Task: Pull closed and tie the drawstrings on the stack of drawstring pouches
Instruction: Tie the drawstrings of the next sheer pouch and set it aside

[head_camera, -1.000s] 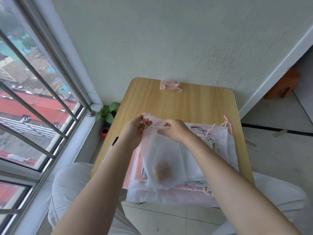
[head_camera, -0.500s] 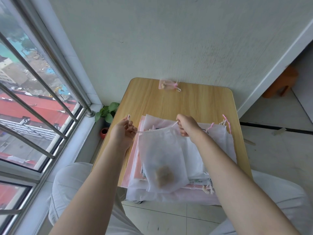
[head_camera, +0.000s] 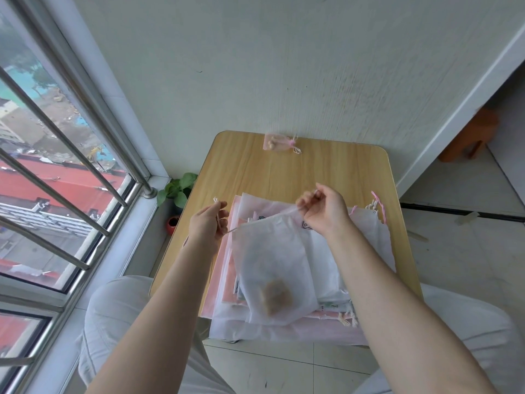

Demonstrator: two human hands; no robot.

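Both forearms reach in from the near edge, bare, over light trousers (head_camera: 119,317). Left hand (head_camera: 208,226) held at the left side of the pile, fingers curled, pinching a pale drawstring end (head_camera: 216,201) that sticks up above the knuckles; a short taut run of cord goes from this hand to the pouch mouth. Right hand (head_camera: 324,211) higher and further right, wrist bent, fingers curled and pinching the other cord at the pouch's far right corner. Hands well apart, strings drawn outward to each side.

Top pouch (head_camera: 272,268): white, semi-sheer, lying tilted on the pile with its mouth toward the far side, mouth edge gathered slightly between the two hands. A small brown item (head_camera: 275,297) shows through the fabric near its near end; can't tell what it is.

Under it, the stack of pouches (head_camera: 366,251), white and pink layers, overhangs the near edge of the wooden table (head_camera: 284,172). Loose pink and white cord ends (head_camera: 376,203) lie at the stack's far right corner.

Further off, one small pink pouch (head_camera: 277,142) sits at the far edge of the table by the wall, neck cinched, strings trailing to the right, pale round things visible inside.

Left of the table on the floor: small green plant in a red pot (head_camera: 176,194). Barred window (head_camera: 56,166) on the left. An orange-brown stool (head_camera: 468,137) far right.
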